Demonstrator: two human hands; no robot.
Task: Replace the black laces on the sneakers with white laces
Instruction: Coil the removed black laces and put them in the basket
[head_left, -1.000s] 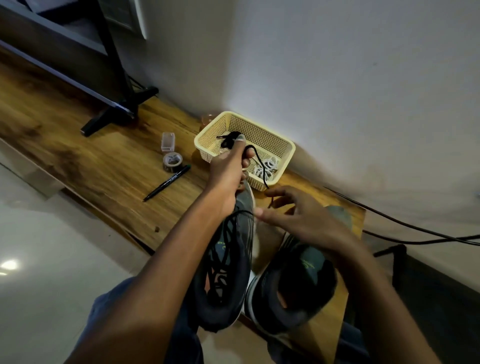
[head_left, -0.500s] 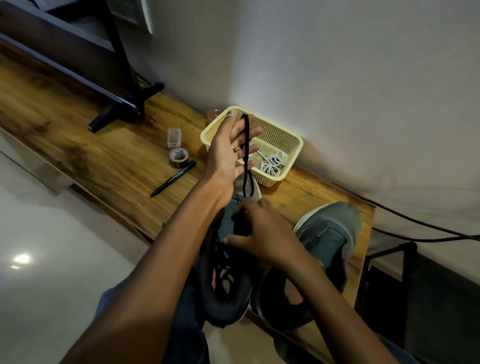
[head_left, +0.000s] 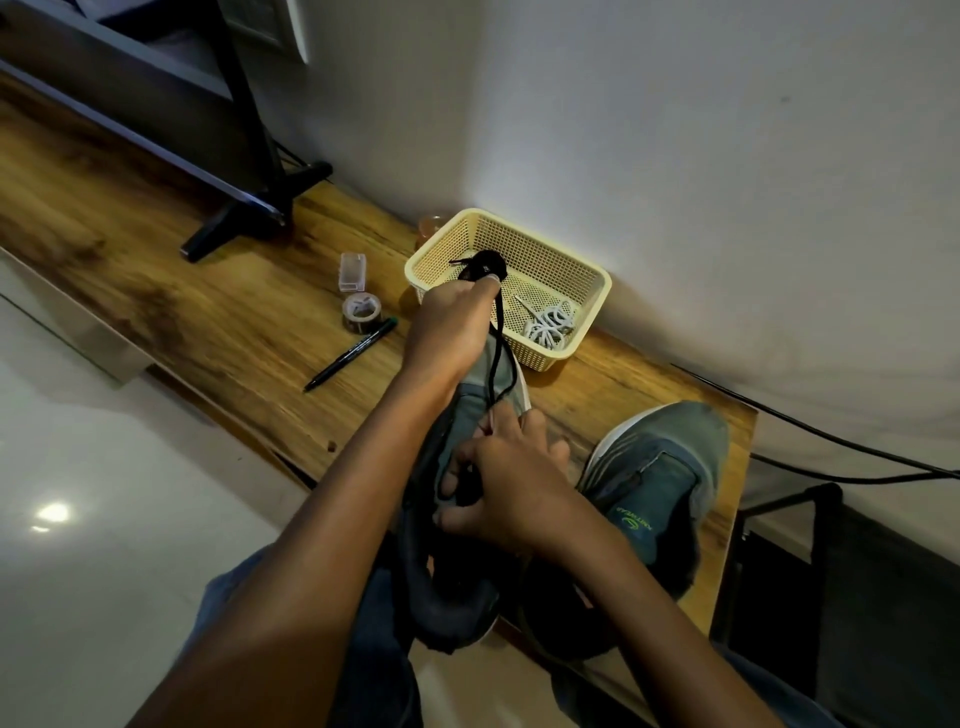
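black lace (head_left: 497, 358): soft, floppy, light, runs taut from left sneaker (head_left: 457, 519) on the counter (head_left: 208, 332) edge | left hand (head_left: 449, 332) fingers gripping the bunched end over the basket (head_left: 597, 291) | right hand (head_left: 511, 493) fingers pinching at the eyelets | best grabbed close to the eyelet, I'd say | white laces (head_left: 550, 325) in basket

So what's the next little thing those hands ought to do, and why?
Probably the left hand pulls the black lace further out: it grips a wound bundle while a strand runs down into the sneaker, where the right hand works the eyelets.

Head-worn view, downward over desk (head_left: 156, 322)
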